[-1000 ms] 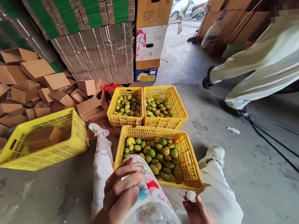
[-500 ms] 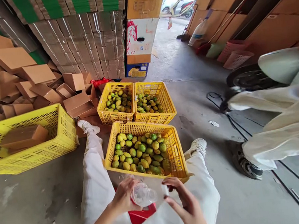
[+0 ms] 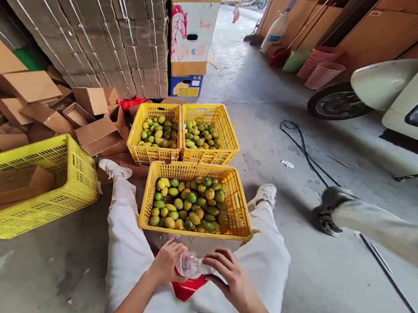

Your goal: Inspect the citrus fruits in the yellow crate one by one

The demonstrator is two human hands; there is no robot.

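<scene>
My left hand (image 3: pixel 168 261) is wrapped round a clear plastic bottle (image 3: pixel 189 265), which lies tilted with its mouth to the right. At that mouth my right hand (image 3: pixel 227 278) has its fingers closed round the white cap, now mostly covered by them. Both hands are above my lap, over a red object (image 3: pixel 187 289) between my legs. Just beyond stands a yellow crate (image 3: pixel 239 198) holding many green and yellow lemon-like fruits (image 3: pixel 192 205).
Two more yellow crates (image 3: pixel 228 129) of fruit stand behind. At left, a larger yellow crate (image 3: pixel 84 174) holds cardboard, near piled open boxes (image 3: pixel 33 88). On the right, another person's leg (image 3: pixel 381 228), black cables (image 3: pixel 308 158) and a white vehicle (image 3: pixel 408 100) occupy the floor.
My right hand has brought the white cap leftward onto the bottle's mouth, from a short gap away. The other person's legs have shifted right, partly out of view. My view has tilted slightly down.
</scene>
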